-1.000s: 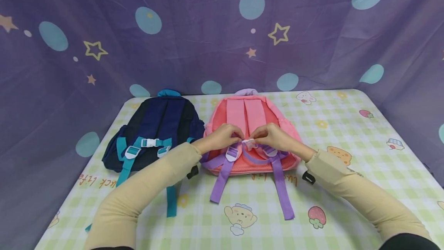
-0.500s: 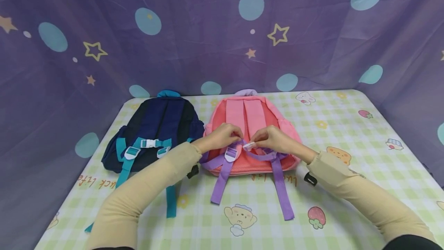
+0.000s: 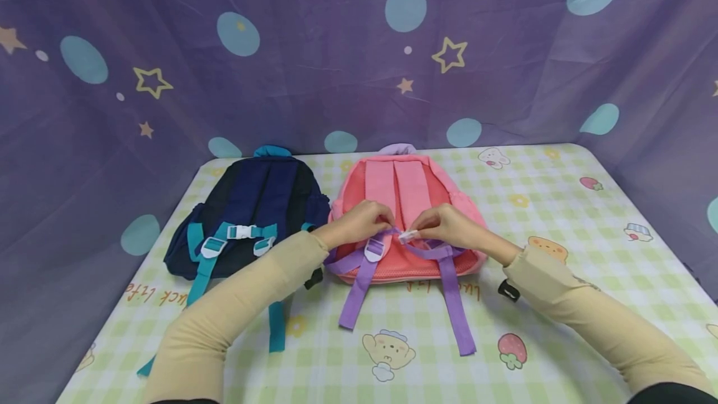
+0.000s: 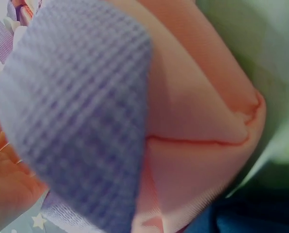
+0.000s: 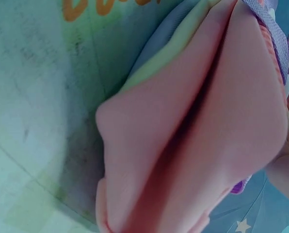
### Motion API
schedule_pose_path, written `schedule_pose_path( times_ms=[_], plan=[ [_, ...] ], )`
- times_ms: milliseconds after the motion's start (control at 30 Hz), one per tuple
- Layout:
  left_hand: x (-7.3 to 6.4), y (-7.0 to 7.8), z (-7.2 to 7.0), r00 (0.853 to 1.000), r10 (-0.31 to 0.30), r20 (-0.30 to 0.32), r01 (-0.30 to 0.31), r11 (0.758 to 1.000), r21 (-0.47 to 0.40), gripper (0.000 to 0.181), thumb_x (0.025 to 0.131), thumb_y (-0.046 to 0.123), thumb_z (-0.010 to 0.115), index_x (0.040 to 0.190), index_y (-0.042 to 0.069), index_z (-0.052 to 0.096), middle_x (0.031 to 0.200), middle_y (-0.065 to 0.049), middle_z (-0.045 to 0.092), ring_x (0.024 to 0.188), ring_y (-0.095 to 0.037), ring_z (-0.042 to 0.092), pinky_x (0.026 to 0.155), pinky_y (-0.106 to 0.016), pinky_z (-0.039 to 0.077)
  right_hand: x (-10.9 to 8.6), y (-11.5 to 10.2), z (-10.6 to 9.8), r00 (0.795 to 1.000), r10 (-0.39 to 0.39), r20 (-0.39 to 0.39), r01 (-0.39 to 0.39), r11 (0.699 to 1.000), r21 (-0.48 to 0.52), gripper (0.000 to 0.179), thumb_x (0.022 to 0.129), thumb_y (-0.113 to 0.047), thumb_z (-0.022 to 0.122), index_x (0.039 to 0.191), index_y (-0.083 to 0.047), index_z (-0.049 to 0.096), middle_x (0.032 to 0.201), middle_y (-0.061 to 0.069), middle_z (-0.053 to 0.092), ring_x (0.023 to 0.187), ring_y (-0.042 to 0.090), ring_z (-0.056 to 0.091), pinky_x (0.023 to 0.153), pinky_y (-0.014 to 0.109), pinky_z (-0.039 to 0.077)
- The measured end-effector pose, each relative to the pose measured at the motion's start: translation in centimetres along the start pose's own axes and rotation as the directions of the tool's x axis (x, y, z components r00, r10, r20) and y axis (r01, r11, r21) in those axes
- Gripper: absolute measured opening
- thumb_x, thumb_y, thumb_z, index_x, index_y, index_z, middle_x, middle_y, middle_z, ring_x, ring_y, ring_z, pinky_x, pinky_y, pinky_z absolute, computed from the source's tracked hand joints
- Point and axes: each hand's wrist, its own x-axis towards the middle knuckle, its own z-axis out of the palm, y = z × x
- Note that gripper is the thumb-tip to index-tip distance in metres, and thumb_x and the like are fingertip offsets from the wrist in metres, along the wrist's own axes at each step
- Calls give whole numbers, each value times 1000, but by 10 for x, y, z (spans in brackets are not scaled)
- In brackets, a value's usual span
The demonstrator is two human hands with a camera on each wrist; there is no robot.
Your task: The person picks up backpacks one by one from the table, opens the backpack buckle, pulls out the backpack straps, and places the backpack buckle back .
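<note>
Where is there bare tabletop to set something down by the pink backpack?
Bare tablecloth lies right of the pink backpack, beyond the right sleeve, and in front of the purple strap ends, between that and the left sleeve. It is crowded on the side toward the navy backpack and at the white buckle, where left hand and right hand nearly meet.

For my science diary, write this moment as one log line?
left grip: pinches purple strap; right grip: pinches white buckle; pink backpack: beneath both; navy backpack: beside pink
</note>
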Motion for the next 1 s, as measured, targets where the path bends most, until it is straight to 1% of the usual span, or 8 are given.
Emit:
schedule_pose_path(
  times_ms=[100, 233, 367, 433, 700, 867, 1000],
  plan=[
    [0, 2, 1, 1000, 15, 9, -15, 1000, -3, 9, 90, -2, 66, 95, -2, 73, 93, -9, 72, 90, -20, 66, 83, -25, 51, 0, 1, 0, 1000, 4, 4, -4, 1000, 13, 11, 89, 3, 67, 97, 9, 71, 91, 15, 72, 78, 8, 63, 67, 19, 51],
    [0, 4, 3, 999, 46, 24, -45, 998, -33, 10, 90, -1, 66, 97, -1, 74, 95, -9, 73, 92, -20, 66, 84, -24, 50, -1, 1, 0, 1000, 13, 9, -13, 999, 30, 11, 89, 5, 66, 97, 10, 71, 91, 15, 72, 79, 12, 64, 67, 19, 51],
    [0, 4, 4, 997, 73, 20, -73, 996, -43, 10, 90, 1, 67, 97, -1, 74, 96, -9, 73, 92, -19, 65, 83, -24, 49, 0, 2, 0, 1000, 5, 10, -5, 1000, 29, 10, 88, 4, 67, 96, 9, 71, 91, 15, 72, 78, 11, 64, 66, 19, 51],
    [0, 4, 5, 997, 77, 18, -76, 996, -45, 10, 91, 0, 66, 97, -1, 74, 95, -9, 73, 91, -19, 65, 82, -24, 49, 0, 2, 1, 1000, 2, 13, -2, 1000, 26, 10, 88, 3, 68, 96, 8, 72, 91, 15, 73, 78, 9, 64, 66, 19, 51],
    [1, 5, 2, 999, 34, 17, -33, 999, -35, 12, 92, -2, 62, 98, -2, 74, 96, -10, 73, 94, -20, 66, 83, -24, 51, -1, -1, 2, 999, -5, 33, 5, 1000, 9, 10, 88, 2, 69, 95, 7, 73, 92, 13, 73, 78, 3, 63, 66, 19, 51],
    [2, 5, 1, 1000, 29, -9, -29, 999, -36, 11, 92, -1, 63, 96, -2, 74, 95, -10, 73, 93, -21, 67, 82, -25, 51, -2, -2, 0, 1000, -14, 22, 14, 1000, -6, 9, 88, 2, 69, 94, 7, 73, 90, 13, 73, 75, 2, 61, 63, 18, 49],
    [2, 3, 1, 999, 23, -33, -24, 999, -25, 11, 92, -2, 63, 95, -2, 74, 94, -11, 73, 94, -22, 68, 82, -26, 52, -3, -2, -1, 1000, 4, 26, -4, 1000, 9, 9, 88, 2, 69, 94, 7, 73, 91, 13, 73, 75, 1, 60, 62, 17, 48]
  ],
)
